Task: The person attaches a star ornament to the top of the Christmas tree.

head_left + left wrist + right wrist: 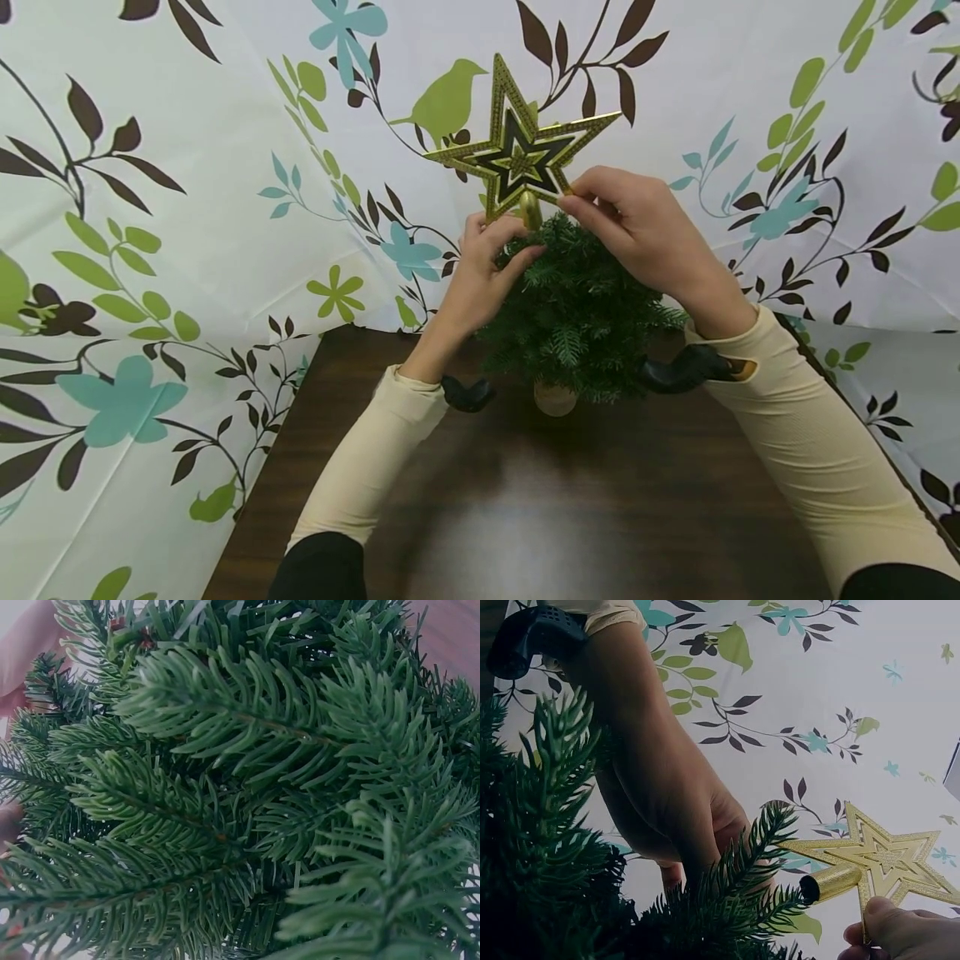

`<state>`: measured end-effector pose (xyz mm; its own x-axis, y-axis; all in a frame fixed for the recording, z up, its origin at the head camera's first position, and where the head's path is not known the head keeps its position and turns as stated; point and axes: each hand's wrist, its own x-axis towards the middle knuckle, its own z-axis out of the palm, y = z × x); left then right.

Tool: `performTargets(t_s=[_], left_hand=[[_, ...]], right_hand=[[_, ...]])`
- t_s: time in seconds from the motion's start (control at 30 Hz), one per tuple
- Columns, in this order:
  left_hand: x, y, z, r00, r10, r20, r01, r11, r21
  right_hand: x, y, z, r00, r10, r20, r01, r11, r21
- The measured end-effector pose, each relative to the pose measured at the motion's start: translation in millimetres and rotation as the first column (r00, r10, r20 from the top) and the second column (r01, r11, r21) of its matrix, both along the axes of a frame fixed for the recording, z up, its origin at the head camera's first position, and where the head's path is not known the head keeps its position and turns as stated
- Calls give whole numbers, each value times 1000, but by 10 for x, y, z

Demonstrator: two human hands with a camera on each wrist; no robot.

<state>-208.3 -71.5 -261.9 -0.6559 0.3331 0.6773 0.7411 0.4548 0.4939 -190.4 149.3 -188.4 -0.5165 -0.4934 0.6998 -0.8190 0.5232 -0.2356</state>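
Note:
A gold star tree topper (pixel 517 162) with a short hollow tube at its base stands above a small artificial Christmas tree (pixel 577 325). The right hand (pixel 648 225) pinches one lower point of the star between thumb and fingers. At the treetop, the left hand (pixel 480 275) has its thumb and fingers curled about the top twigs; branches partly hide its fingertips in the right wrist view. There, the star (pixel 889 859) shows its dark tube opening beside the twigs, apart from them. Green needled branches (pixel 225 750) fill the left wrist view.
The tree stands on a round, light-coloured base (pixel 555 398) on a dark wooden table (pixel 540 517). A white cloth (pixel 225 283) printed with leaves, flowers and birds hangs close behind and beside the table. Black wrist devices (pixel 686 369) stick out from the cream sleeves.

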Motion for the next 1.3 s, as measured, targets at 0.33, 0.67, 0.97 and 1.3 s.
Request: performTargets(t_s=[0.33,0.67,0.97,1.3], left_hand=[[16,-17,-17,999,-3,46,3,1000,12],[-3,-34,-30,993,-31,115,28,999,25],[-29,-56,-53,989,-60,138,55,998,42],[-54,-91,-78,990,-88,107,82,995,61]], right_hand=[[-4,18,-13,999,-44,-26,45,999,13],[-3,-5,-38,990,-54,-130,69,992,110],[30,-3,-35,982,-96,-161,122,979,164],[57,41,12,978,-82,-189,132,954,268]])
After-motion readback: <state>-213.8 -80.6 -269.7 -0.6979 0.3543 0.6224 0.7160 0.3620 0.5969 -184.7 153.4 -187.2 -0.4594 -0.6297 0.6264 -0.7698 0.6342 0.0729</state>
